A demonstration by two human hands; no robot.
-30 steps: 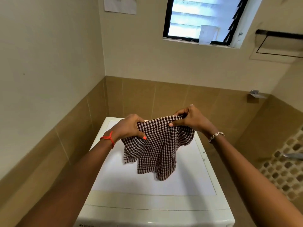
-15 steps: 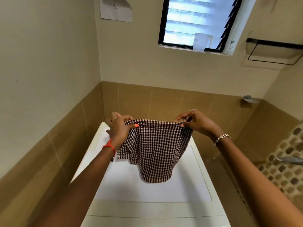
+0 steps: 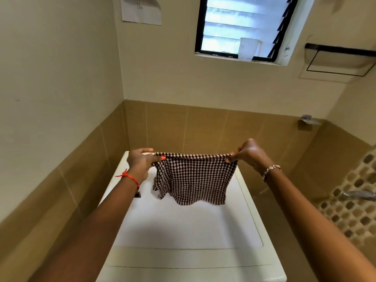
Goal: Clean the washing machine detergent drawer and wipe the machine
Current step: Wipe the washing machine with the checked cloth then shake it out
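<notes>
Washing machine (image 3: 183, 231) top lies just below the checked cloth (image 3: 193, 178), stretched between your left hand (image 3: 140, 163) and right hand (image 3: 248, 155), each grip pinching an upper corner; fold it into a pad before wiping.

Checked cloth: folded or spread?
Spread: the checked cloth hangs open above the washing machine, left hand and right hand pinching its top corners, edge taut.
</notes>
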